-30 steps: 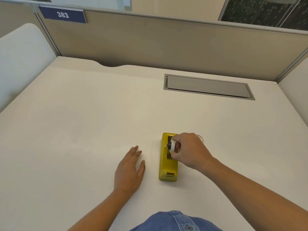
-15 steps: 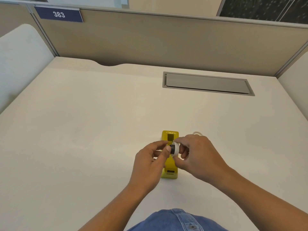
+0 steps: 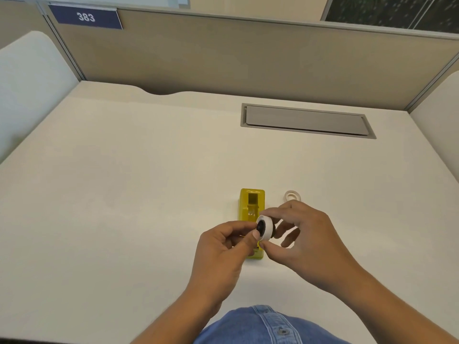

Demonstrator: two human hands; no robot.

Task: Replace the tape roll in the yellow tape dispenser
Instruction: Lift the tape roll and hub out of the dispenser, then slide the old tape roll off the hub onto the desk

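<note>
The yellow plastic tape dispenser point(image 3: 251, 207) lies on the cream table point(image 3: 124, 194), its roll cradle now empty; a second ago the right hand was drawing the roll out while the left lay flat on the table; now the left hand point(image 3: 224, 247) has come up, its grip pinching the black hub at the thumb and forefinger; the white tape roll with black core point(image 3: 264, 228) hangs just above the dispenser's front; the right hand point(image 3: 301, 238) grips the roll's rim; probably the core is about to be pulled free. A second pale, translucent tape ring point(image 3: 292, 195) waits just right of the dispenser; farther back, a grey cable hatch point(image 3: 306, 121); nothing blocks the cradle but the hands themselves.
</note>
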